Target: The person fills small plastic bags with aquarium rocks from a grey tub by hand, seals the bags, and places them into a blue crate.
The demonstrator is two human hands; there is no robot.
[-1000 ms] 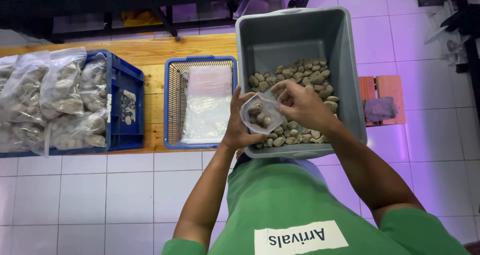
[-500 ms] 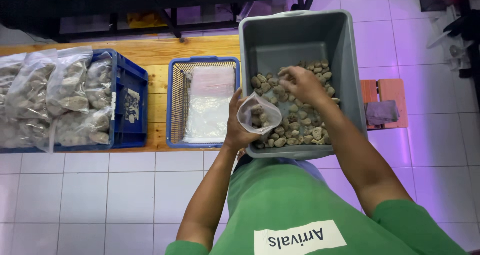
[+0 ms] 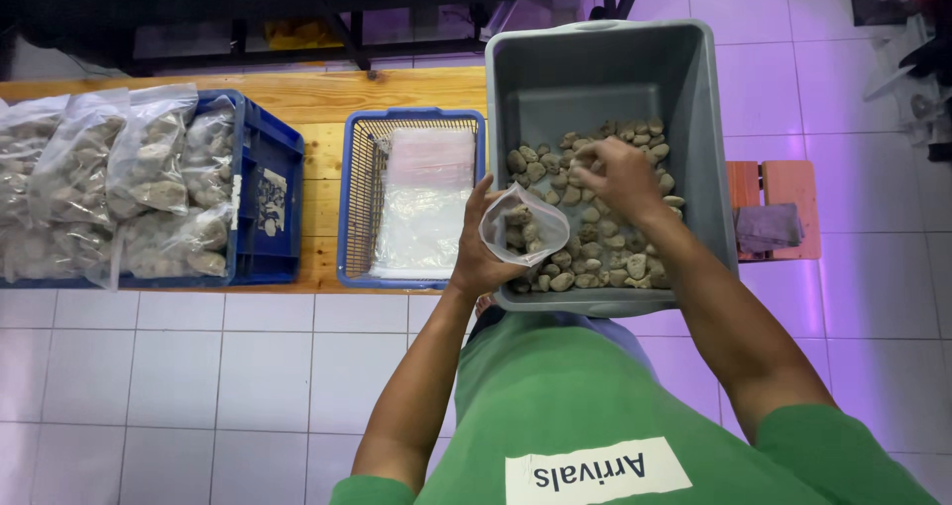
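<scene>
One small clear plastic bag (image 3: 523,229) is sitting in the left hand (image 3: 483,257), pinched at the near-left edge of the grey plastic tub (image 3: 709,148), mouth held open toward the tub, with a few brownish stones already showing through the film. What's changed: half a second ago the right hand (image 3: 620,175) was hovering just above the bag's mouth, and a second ago it was right at the bag; now it has moved away, out to the middle of the tub and down onto the pile of stones (image 3: 595,223). My read is that a handful went in and it's back for more, so the filling is only partway along, since the bag looks well short of full. The right hand is curled, fingers bent down among the stones toward the far side of the pile; I can't tell whether it has actually closed on any, because the knuckles hide the fingertips. So the bag lies near the right hand, toward the tub's left wall, but apart from it. Off to the left on the wooden bench (image 3: 327,94) there's a blue basket (image 3: 359,208) with flat empty bags (image 3: 421,203), and at the left end a blue crate (image 3: 268,188) stacked with filled bags (image 3: 119,188).
</scene>
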